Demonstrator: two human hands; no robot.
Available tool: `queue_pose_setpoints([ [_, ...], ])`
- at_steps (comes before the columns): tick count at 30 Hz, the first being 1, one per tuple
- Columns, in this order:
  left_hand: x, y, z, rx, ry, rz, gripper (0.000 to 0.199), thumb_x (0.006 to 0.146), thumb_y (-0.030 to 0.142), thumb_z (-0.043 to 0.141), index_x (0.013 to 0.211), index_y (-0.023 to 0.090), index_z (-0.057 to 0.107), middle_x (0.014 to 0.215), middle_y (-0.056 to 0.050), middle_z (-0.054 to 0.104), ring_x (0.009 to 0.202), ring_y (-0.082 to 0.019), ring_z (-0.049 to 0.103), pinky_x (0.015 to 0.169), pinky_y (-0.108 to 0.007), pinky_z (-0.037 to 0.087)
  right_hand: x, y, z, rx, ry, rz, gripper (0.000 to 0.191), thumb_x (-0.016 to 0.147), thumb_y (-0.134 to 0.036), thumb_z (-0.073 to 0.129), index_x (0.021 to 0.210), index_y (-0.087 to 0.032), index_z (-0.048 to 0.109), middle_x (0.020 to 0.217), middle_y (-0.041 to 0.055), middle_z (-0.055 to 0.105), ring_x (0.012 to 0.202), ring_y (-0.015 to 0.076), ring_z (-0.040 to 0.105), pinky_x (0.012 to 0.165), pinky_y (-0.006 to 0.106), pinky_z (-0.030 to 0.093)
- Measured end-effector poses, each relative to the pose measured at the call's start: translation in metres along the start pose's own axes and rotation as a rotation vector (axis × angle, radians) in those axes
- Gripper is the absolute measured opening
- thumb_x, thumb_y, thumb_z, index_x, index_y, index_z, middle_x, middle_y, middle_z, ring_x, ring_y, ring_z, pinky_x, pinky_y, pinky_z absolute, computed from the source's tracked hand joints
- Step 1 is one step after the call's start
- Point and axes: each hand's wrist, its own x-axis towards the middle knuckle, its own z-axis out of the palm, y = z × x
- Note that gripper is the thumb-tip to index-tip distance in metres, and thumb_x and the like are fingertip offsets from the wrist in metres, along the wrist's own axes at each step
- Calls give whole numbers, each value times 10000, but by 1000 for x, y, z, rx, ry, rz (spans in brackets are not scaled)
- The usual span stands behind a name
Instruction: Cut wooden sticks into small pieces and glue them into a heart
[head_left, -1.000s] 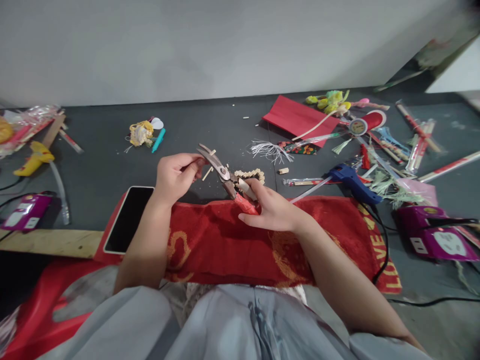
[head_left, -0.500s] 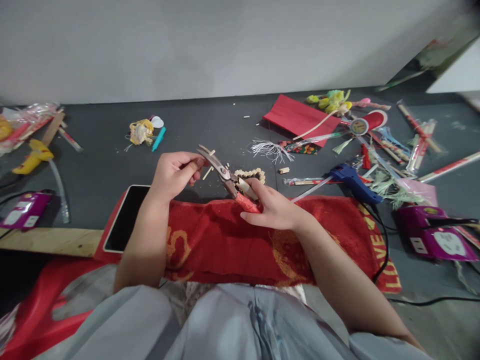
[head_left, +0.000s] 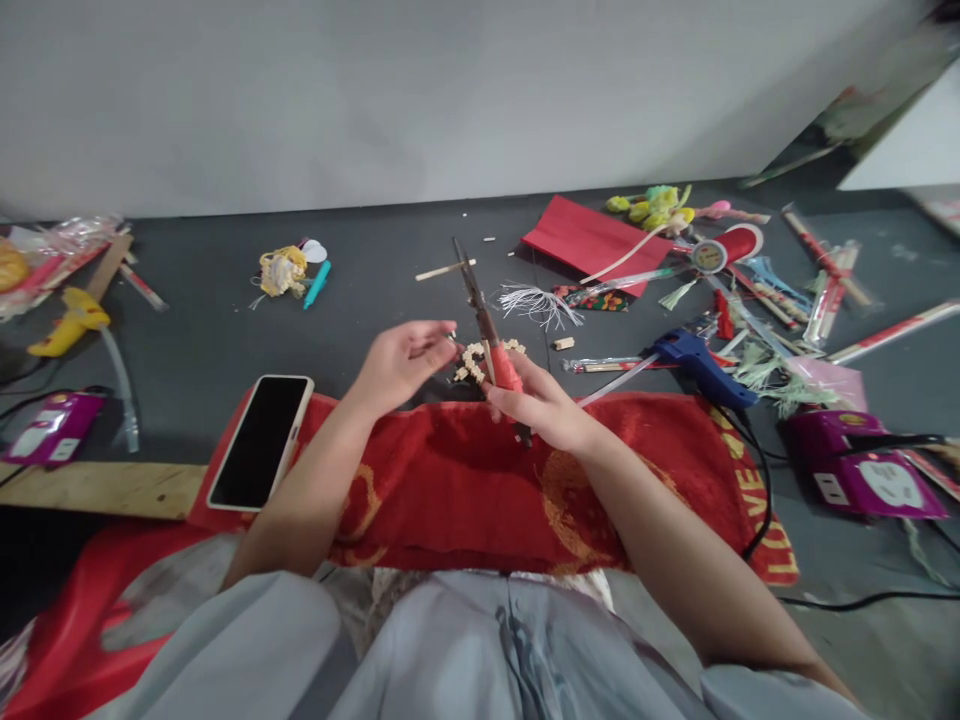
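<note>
Our right hand point(head_left: 541, 404) grips red-handled shears point(head_left: 488, 328), tips pointing away from us. Our left hand point(head_left: 405, 366) curls just beside them; whether it pinches anything, we cannot tell. Between our hands, a pale, knobbly piece point(head_left: 471, 359) lies on the dark table point(head_left: 367, 270), partly behind the shears. A thin stick point(head_left: 436, 272) shows at their tips.

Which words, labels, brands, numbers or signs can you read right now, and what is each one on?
"LOVE", in yellow-orange letters at the right end of the red cloth towel; the yellow marks beyond it are unclear.
Too small or blurred to read: labels on the purple plastic box at far right, the purple plastic box at far left and the white-ended spool of red thread.
No lettering can be made out on the red-handled metal shears.
</note>
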Motion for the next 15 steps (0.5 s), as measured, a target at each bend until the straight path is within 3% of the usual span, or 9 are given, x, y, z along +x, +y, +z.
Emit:
queue_pose_setpoints([
  [2, -5, -3, 11, -6, -133, -23, 789, 625, 694, 804, 1158, 125, 682, 1131, -160, 762, 1020, -253, 740, 890, -375, 590, 0, 0, 2, 118, -43, 32, 364, 831, -538, 580, 913, -220, 423, 714, -21, 529, 663, 144, 507, 638, 308, 411],
  [4, -10, -4, 20, 9, -199, -23, 876, 619, 718, 791, 1252, 131, 640, 1252, -185, 717, 1107, -278, 716, 953, -396, 568, 0, 0, 5, 178, -92, 26, 371, 831, -515, 594, 976, -205, 452, 748, -8, 565, 676, 146, 529, 655, 313, 431],
  [7, -14, -2, 28, -17, -244, -48, 942, 612, 766, 758, 1278, 117, 609, 1266, -210, 704, 1053, -288, 732, 888, -387, 586, 0, 1, 10, 186, -149, -24, 354, 859, -488, 561, 1036, -197, 464, 773, 0, 582, 702, 149, 545, 691, 326, 458],
  [11, -16, 0, 31, -105, -215, -72, 845, 568, 752, 795, 1121, 127, 658, 1193, -190, 738, 1052, -290, 734, 893, -384, 586, 0, 6, 12, 139, -173, -34, 314, 890, -496, 523, 992, -206, 459, 751, -1, 584, 706, 152, 537, 720, 341, 468],
  [15, -17, -2, 31, -132, -218, -52, 764, 590, 710, 814, 1070, 137, 660, 1145, -170, 757, 1008, -268, 747, 870, -370, 594, 0, 11, 12, 95, -180, -48, 371, 900, -513, 512, 1091, -199, 456, 738, -15, 568, 681, 150, 524, 710, 342, 469],
])
